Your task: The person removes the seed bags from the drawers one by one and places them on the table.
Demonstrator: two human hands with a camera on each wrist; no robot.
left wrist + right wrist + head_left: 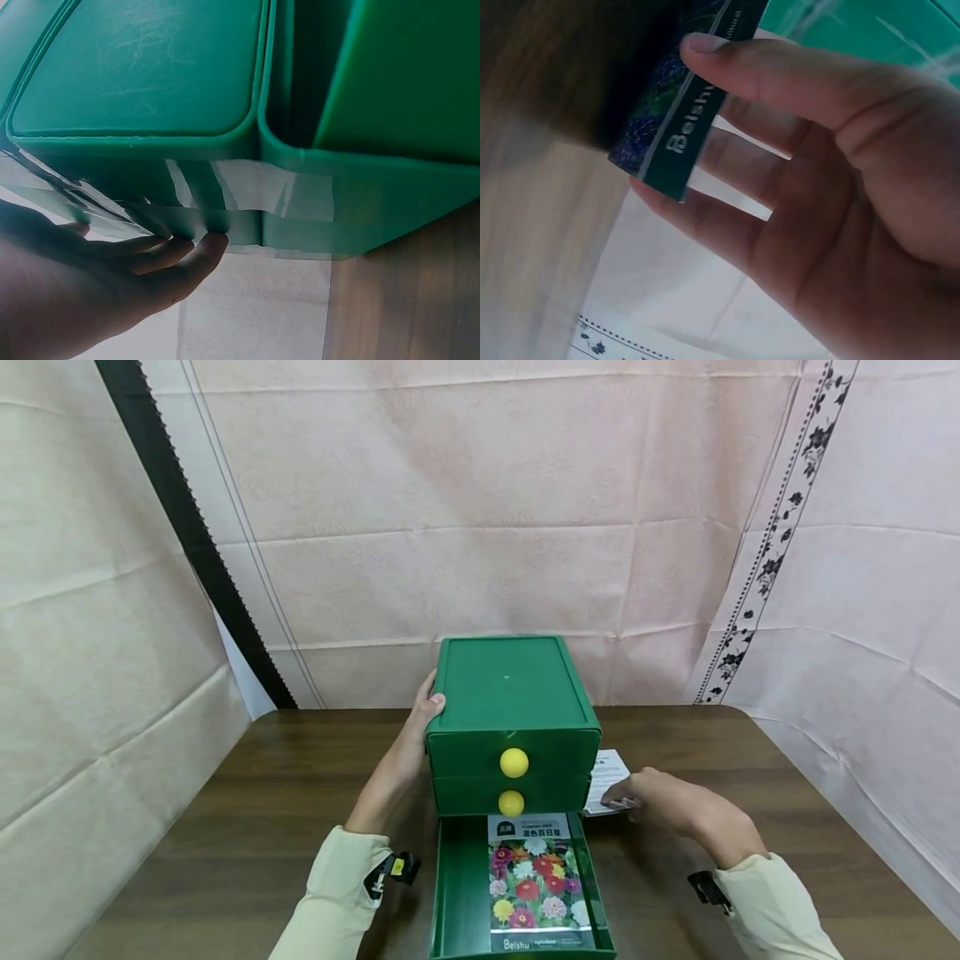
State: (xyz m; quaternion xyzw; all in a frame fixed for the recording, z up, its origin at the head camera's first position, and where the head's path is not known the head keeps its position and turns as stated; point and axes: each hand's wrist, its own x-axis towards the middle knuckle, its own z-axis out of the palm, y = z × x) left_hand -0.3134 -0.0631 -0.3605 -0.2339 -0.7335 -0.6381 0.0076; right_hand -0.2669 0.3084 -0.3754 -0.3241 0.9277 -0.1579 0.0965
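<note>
A green drawer cabinet [516, 685] with yellow round knobs stands on the table. Its bottom drawer [463, 893] is pulled out toward the person. In that drawer lies a seed packet [536, 885] printed with mixed flowers. My left hand [414, 735] rests against the cabinet's left side, its fingers [202, 259] extended along the wall in the left wrist view. Beside the cabinet's right side, my right hand [667, 802] pinches a second seed packet [679, 131] between thumb and fingers. Purple flowers and a dark green label show on its front; its white printed back faces the head camera.
The brown wooden table [300, 818] extends to both sides of the cabinet. Pale cloth [465, 510] hangs behind and at the sides. Two upper drawers [468, 756] are closed above the pulled-out one.
</note>
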